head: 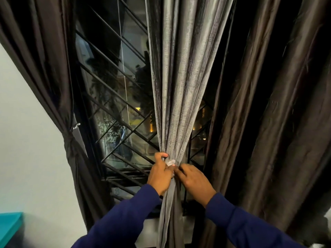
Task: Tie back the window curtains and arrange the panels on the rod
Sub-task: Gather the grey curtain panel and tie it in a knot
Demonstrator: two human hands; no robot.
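Our left hand (pixel 160 173) has a tight grip round the gathered grey curtain (pixel 180 97) at mid-window, pinching a pale tie (pixel 170 161); our right hand (pixel 194 178) pinches in beside it, what it holds hidden. The dark left curtain (pixel 53 72) looks tied already; the dark right curtain (pixel 272 111) hangs loose, rod out of view.

home: curtained (pixel 182 68), grilled window (pixel 114 97)

Window sill (pixel 188 224) under barred window, grey curtain (pixel 170 212) hanging down across its front edge
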